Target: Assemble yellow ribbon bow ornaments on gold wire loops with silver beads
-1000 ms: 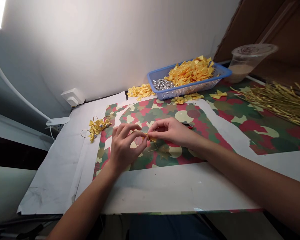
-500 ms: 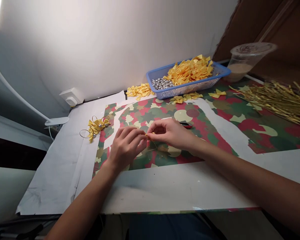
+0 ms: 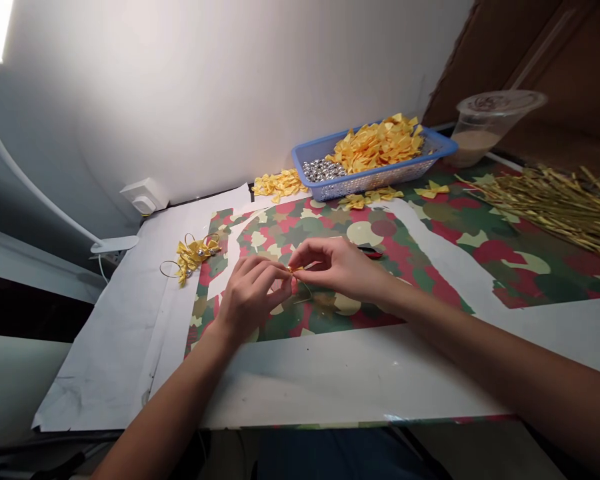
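Note:
Fingertip to fingertip over the patterned sheet, my left hand and my right hand pinch a small yellow ribbon bow between them. Most of the bow is hidden by the fingers. A thin gold tie curves down from it toward the sheet. Left of my left hand lies a little cluster of finished yellow bows with silver bells and looped gold ties. Behind my right hand a dark tool with a red part lies on the sheet, partly covered.
A blue basket of yellow bows and silver bells stands against the wall, loose bows beside it. At right are a bundle of gold ties and a plastic cup. A lamp and a white socket box are at left.
My left fingers, spread apart a second ago, have folded down closer together at the bow. My right hand keeps its pinch and has shifted slightly left.

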